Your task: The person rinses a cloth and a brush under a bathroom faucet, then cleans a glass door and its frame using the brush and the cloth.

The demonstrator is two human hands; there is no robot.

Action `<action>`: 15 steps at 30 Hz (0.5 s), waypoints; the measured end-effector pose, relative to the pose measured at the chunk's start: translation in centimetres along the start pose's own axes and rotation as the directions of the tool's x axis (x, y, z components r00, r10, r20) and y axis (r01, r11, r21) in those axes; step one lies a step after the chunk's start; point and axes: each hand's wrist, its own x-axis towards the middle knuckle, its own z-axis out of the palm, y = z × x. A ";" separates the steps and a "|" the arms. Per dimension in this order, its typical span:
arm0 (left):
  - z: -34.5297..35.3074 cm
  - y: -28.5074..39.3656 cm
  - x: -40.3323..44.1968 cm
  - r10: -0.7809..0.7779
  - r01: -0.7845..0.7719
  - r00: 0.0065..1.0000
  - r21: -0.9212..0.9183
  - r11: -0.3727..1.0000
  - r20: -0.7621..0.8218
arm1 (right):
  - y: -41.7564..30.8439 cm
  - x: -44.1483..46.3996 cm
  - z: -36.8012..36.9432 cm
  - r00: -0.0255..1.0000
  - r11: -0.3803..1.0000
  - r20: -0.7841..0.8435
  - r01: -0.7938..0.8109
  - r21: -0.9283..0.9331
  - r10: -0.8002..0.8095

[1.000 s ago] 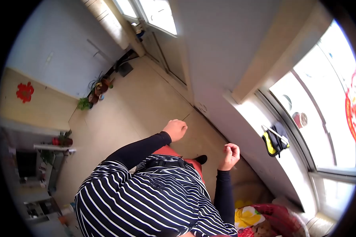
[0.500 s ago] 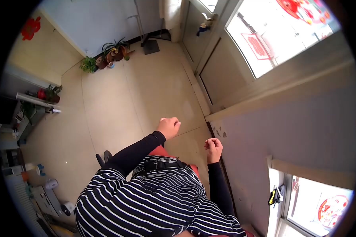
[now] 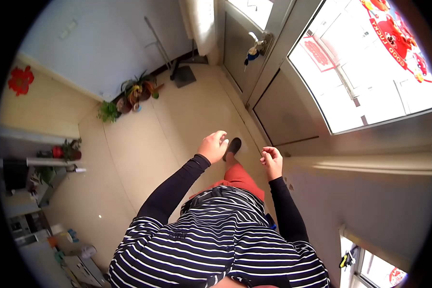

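My left hand is raised in front of my body over the tiled floor. Its fingers are loosely bent, with the thumb a little apart, and nothing shows in it. My right hand hangs in the air near the lower door panel, touching nothing. Its fingers curl loosely with small gaps and hold nothing visible. Below the hands are my striped shirt and red shorts. One dark shoe shows on the floor between the hands.
Ahead on the right, a grey door has keys hanging at its handle. A dustpan and potted plants line the far wall. A window ledge is at lower right, a shelf at left.
The view has turned and moved toward the door, and the window ledge has shifted down. A foot has come forward. Both hands remain raised, the left one now with its thumb more apart.
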 end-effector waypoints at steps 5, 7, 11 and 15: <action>-4.1 1.2 13.4 0.055 -0.054 0.999 0.099 0.994 -0.002 | -0.9 13.3 2.4 0.985 0.965 0.030 0.174 -0.198 -0.172; -5.4 1.5 18.8 0.114 -0.109 0.993 0.111 0.988 -0.036 | -3.8 17.8 4.0 0.991 0.967 0.019 0.134 -0.215 -0.133; -8.0 2.4 28.3 0.132 -0.121 0.988 0.132 0.984 -0.082 | -6.5 26.2 6.8 0.994 0.985 0.086 0.087 -0.151 -0.075; -9.4 2.7 37.6 0.174 -0.170 0.985 0.143 0.975 -0.018 | -7.9 33.2 10.3 0.990 0.944 -0.038 0.121 -0.307 -0.139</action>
